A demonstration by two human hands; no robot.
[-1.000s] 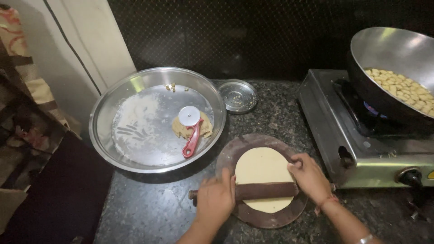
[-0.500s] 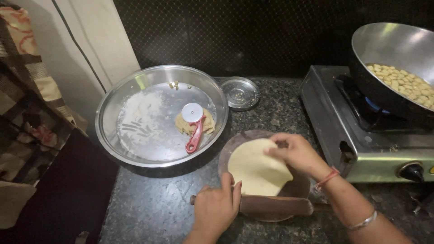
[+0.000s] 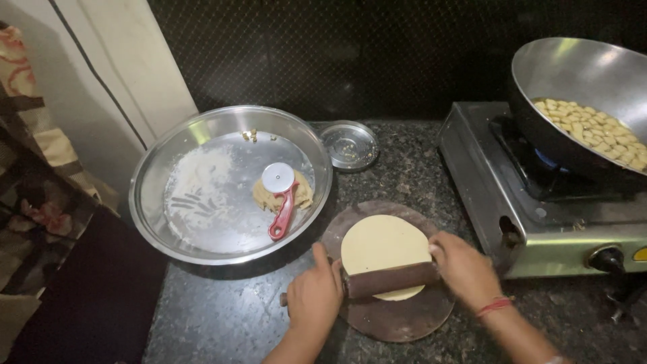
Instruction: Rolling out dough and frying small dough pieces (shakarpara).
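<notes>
Pressing a dark wooden rolling pin [image 3: 391, 280] across a pale dough disc [image 3: 381, 251] on a round brown board [image 3: 397, 322], the left hand [image 3: 314, 296] and right hand [image 3: 465, 268] clasped its ends; uneven pressure could tear the dough.

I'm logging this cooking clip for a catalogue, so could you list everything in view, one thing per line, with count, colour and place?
Round wooden rolling board: one, dark brown, on the counter at front centre.
Flat disc of rolled dough: one, pale yellow, on the board.
Wooden rolling pin: one, dark brown, across the disc's near edge.
Large round steel tray: one, silver, floured, left of the board.
Lump of dough: one, tan, in the tray.
Wheel cutter with red handle: one, lying on the lump.
Small steel lid: one, silver, behind the board.
Steel gas stove: one, silver, at right.
Steel wok: one, grey, on the stove.
Small cut dough pieces: many, pale, in the wok.
Speckled stone counter: one, black.
Left hand: on the pin's left end.
Right hand: on the pin's right end.
</notes>
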